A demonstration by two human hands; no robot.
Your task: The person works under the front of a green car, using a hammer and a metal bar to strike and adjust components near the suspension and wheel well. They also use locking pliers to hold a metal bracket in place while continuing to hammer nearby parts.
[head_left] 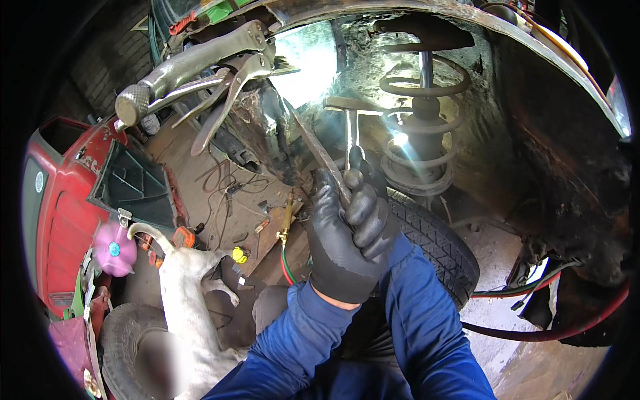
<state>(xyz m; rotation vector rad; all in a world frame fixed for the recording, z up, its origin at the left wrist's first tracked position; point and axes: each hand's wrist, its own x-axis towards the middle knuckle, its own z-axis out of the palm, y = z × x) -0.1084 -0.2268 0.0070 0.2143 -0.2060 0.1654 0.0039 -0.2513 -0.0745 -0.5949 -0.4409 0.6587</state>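
Note:
My left hand, in a black glove, is closed round a long tapered metal bar like a chisel. Its narrow end points up and left toward the rusty body panel. Just behind it, my right hand, also gloved and partly hidden, grips a hammer whose head is uppermost, in front of the coil spring. Locking pliers hang on the panel's upper edge at the left. A bright light glares behind the bar's tip.
A tyre lies beside my right forearm. A brass torch with red and green hoses rests on the floor near cables. A white dog stands at the lower left, by another tyre and a red vehicle. A red hose runs right.

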